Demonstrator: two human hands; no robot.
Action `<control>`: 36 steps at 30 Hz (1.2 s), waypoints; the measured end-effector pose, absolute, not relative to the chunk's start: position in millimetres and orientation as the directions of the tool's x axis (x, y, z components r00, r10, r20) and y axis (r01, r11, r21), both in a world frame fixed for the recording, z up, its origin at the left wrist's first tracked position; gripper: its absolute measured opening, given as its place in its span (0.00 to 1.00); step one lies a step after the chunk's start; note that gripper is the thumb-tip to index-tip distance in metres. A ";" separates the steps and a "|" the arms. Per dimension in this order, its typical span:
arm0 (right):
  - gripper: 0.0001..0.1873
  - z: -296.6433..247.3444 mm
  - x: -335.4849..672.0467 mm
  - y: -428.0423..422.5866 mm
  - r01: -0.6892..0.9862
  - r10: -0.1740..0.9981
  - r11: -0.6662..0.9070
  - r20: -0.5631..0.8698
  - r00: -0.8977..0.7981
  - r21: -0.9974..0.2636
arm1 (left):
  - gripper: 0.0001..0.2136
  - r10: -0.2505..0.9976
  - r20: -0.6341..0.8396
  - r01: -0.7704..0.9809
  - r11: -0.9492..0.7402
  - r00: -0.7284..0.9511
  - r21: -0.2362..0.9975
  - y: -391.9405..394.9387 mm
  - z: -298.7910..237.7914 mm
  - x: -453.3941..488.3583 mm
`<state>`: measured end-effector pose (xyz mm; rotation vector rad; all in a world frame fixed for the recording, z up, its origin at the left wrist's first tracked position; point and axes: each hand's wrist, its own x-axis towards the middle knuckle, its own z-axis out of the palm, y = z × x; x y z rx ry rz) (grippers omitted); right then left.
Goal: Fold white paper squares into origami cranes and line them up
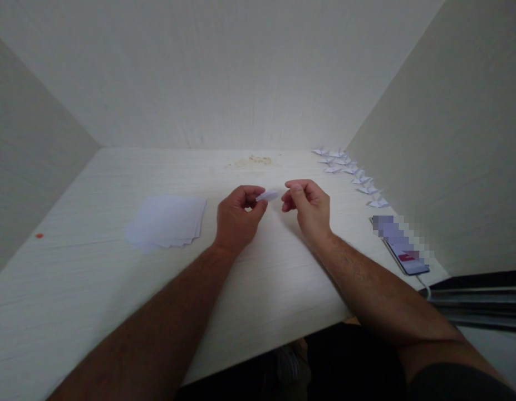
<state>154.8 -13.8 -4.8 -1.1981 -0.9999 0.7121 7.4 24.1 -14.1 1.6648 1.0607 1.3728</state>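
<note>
Left-hand grip: thumb and forefinger of the left hand are clamped on one end of a small, slim piece of folded white paper
Folded piece: held just above the surface, between the two hands, its free end pointing toward the right hand; the pinch at one end probably serves to leave the rest reachable
Right-hand grip: fingers loosely curled, just beside the paper but apart from it, nothing seen inside; whether thumb and forefinger meet, I cannot tell
Paper stack: flat white sheets, edges slightly fanned, near the left hand, probably for easy reach
Paper figures: small white winged folded-paper figures along the right panel, seemingly set aside there from the working area
Phone: a dark-edged slab with a white cable, partly blurred, near the right edge
Edges: white wood-grained surface, walled at back and sides; front edge passes under the forearms
Room: sideways space between stack and figures looks ample for both hands
</note>
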 end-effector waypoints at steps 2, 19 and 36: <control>0.25 -4.9 153.8 -13.0 0.039 0.910 0.219 0.219 0.353 -0.975 | 0.08 0.913 0.398 0.146 -0.408 0.091 0.901 23.9 -15.3 7.7; 0.21 -8.0 154.4 -9.5 0.006 0.938 0.240 0.233 0.255 -0.971 | 0.08 0.940 0.248 -0.073 -0.237 0.233 0.969 26.3 -12.8 4.9; 0.08 -11.9 159.5 -10.3 0.307 0.889 0.244 0.338 0.309 -0.920 | 0.10 0.934 0.243 -0.102 -0.224 0.261 0.969 29.4 -15.3 4.1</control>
